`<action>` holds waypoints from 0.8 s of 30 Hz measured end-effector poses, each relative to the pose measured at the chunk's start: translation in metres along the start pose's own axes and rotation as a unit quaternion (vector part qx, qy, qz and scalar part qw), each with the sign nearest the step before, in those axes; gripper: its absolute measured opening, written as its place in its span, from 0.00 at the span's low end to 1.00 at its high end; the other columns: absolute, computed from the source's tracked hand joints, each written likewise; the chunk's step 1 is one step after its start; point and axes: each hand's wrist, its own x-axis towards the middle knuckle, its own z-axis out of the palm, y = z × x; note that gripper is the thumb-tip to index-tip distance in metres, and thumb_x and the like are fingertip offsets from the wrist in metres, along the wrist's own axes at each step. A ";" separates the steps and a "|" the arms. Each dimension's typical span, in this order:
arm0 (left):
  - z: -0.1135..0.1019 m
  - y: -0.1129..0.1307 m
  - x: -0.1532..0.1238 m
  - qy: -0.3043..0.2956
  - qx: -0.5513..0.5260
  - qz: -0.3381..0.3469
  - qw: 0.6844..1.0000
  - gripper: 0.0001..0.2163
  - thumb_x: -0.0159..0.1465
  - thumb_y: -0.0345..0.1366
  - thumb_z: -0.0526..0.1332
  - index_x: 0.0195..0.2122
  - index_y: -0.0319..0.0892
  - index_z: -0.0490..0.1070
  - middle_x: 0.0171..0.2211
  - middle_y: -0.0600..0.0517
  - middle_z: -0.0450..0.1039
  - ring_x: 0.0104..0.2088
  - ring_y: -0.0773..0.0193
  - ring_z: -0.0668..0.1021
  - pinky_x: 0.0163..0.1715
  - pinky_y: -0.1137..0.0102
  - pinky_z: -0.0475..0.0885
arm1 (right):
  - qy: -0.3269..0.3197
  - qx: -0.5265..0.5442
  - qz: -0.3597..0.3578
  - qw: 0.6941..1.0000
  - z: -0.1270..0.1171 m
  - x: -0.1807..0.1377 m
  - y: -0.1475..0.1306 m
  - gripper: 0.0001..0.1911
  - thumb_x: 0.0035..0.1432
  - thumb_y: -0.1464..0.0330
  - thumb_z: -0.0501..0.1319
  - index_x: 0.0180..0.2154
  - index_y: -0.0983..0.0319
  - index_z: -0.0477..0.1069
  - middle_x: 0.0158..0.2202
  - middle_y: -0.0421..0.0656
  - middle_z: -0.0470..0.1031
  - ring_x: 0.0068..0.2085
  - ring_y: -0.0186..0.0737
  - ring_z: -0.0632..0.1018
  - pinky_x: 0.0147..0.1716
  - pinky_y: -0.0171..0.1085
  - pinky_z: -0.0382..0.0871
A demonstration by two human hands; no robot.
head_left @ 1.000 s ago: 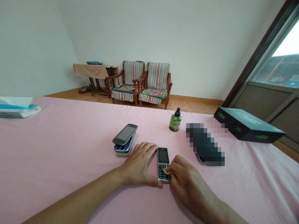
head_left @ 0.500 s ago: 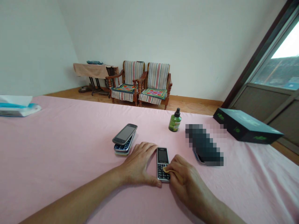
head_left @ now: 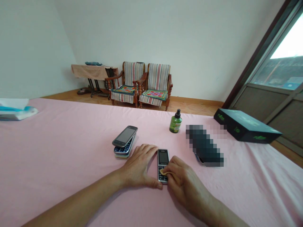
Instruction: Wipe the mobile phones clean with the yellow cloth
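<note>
A silver-and-black keypad phone point(head_left: 163, 157) lies face up on the pink cloth. My left hand point(head_left: 139, 167) brackets its left side, fingertips at the top corner and thumb at the bottom edge, holding it in place. Bunched in the closed fingers of my right hand point(head_left: 186, 178) is a small yellow cloth point(head_left: 165, 172), pressed on the phone's keys. Most of that cloth is hidden in the hand. To the left of my left hand is a small stack of phones, a grey touchscreen phone point(head_left: 125, 136) tilted on top of a keypad phone point(head_left: 123, 148).
A green spray bottle point(head_left: 175, 123) stands behind the phone. To the right lie a blurred-out dark object point(head_left: 204, 146) and a black box point(head_left: 246, 126). A blue-and-white packet point(head_left: 17, 113) sits far left on the pink cloth point(head_left: 71, 135). Two armchairs point(head_left: 155, 80) stand beyond.
My right hand has slid the yellow cloth slightly left and down across the keys. My left hand still steadies the phone. The whole view has shifted a little.
</note>
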 end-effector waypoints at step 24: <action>-0.001 0.001 0.000 -0.003 0.007 0.002 1.000 0.43 0.46 0.58 0.69 0.60 0.43 0.59 0.57 0.42 0.63 0.56 0.43 0.66 0.55 0.54 0.61 | 0.011 -0.001 0.015 1.000 -0.001 0.003 0.001 0.14 0.50 0.85 0.54 0.30 0.64 0.72 0.31 0.42 0.68 0.32 0.37 0.71 0.30 0.35 0.62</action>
